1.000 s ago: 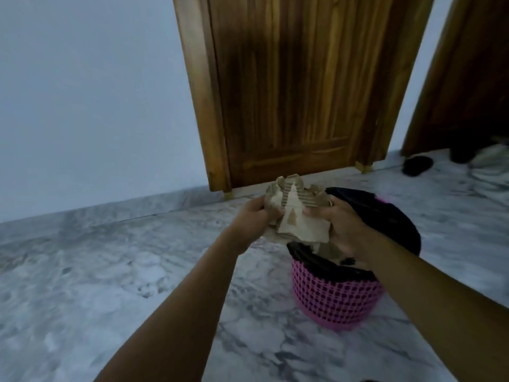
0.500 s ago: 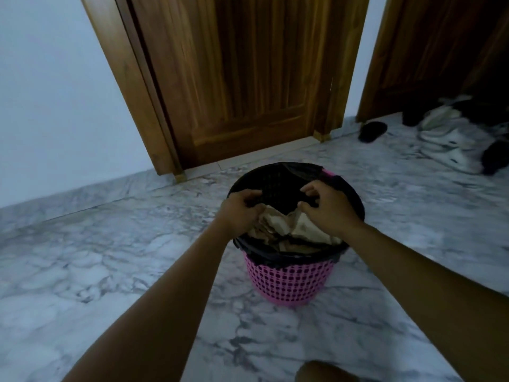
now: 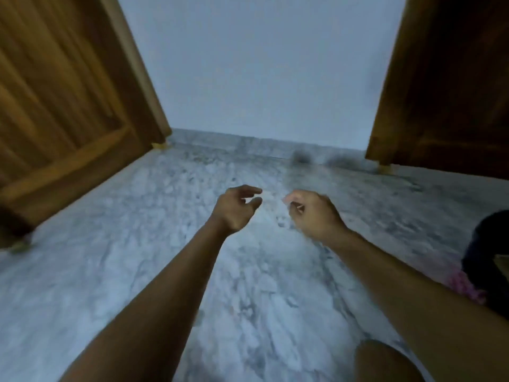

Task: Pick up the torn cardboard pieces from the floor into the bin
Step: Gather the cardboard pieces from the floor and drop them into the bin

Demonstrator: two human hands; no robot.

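Head view: left hand [image 3: 234, 209], right hand [image 3: 314, 213] above floor [image 3: 137, 244]; bin [image 3: 483, 255] far right.

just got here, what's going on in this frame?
A person is clearing torn cardboard into a bin. Both hands hold nothing: the left hand and right hand hover, fingers loosely curled, over the marble floor. The pink bin with its black liner sits at the right edge. No loose cardboard shows on the floor in view.

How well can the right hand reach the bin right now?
Probably yes: the right hand hangs empty, and the bin sits close beside that forearm at the picture's right edge, nothing showing between them. Most of it is cropped.
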